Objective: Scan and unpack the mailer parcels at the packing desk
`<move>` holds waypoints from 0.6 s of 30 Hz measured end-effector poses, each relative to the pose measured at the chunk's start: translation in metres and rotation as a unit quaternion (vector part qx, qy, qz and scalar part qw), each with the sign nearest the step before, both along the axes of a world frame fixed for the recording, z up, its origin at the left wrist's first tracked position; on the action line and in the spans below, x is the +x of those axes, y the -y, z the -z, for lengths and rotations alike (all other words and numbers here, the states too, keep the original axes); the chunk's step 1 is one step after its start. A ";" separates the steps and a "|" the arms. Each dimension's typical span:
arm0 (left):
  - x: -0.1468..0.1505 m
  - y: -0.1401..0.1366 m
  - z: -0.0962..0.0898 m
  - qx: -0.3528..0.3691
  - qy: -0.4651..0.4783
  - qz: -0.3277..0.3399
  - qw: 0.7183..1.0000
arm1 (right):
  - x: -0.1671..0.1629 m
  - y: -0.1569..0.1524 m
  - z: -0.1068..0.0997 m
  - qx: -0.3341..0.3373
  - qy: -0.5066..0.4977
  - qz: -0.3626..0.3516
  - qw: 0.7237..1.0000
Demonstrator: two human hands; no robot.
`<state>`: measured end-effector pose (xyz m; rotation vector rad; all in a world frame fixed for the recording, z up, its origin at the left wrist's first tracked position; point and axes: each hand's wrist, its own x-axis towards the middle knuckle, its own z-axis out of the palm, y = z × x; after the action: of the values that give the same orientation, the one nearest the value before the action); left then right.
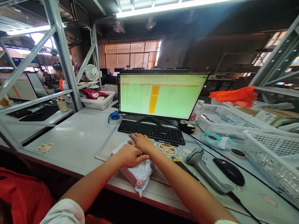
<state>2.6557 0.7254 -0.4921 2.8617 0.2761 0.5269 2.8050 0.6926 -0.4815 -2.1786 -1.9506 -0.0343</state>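
Note:
A white plastic-wrapped parcel (138,175) lies at the front edge of the desk, on a printed desk mat (105,151). My left hand (129,155) rests on top of the parcel, palm down, its thumb stretched out to the right. Just beyond it, my right hand (141,143) reaches over the parcel's far end with fingers extended, close to the black keyboard (168,133). The two hands touch or overlap, and some left fingertips are hidden. To the right of my right forearm lie a grey barcode scanner (209,173) and a black mouse (229,171).
Behind the keyboard stands a monitor (161,94) showing a spreadsheet. Blue tape (115,117) is left of it, near a white basket (100,102). White baskets (285,168) line the right side, with teal tape (212,138) beside them. A red bag (20,187) hangs lower left.

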 end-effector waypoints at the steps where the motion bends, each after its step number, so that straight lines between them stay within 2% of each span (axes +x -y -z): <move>1: -0.003 0.002 -0.002 0.013 -0.015 -0.003 1.000 | 0.000 -0.003 0.004 -0.016 0.005 0.003 1.000; 6: -0.049 0.030 -0.011 0.064 -0.046 -0.001 0.997 | 0.005 -0.001 0.007 -0.062 0.007 0.042 0.997; 10: -0.097 0.070 -0.002 0.025 -0.014 0.030 0.999 | 0.000 -0.002 0.005 -0.080 0.000 0.054 0.995; 13: -0.126 0.105 0.024 -0.057 0.023 0.007 0.998 | -0.008 -0.004 0.006 -0.090 -0.005 0.057 0.994; 16: -0.148 0.136 0.068 -0.137 0.034 -0.023 0.990 | -0.017 -0.005 0.007 -0.102 -0.006 0.055 0.993; 18: -0.157 0.146 0.101 -0.190 0.013 -0.051 0.980 | -0.022 -0.005 0.007 -0.112 -0.004 0.059 0.992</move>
<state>2.4987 0.5799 -0.5934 2.4782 0.4656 0.4711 2.7827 0.6981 -0.4884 -2.4281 -1.9010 0.1824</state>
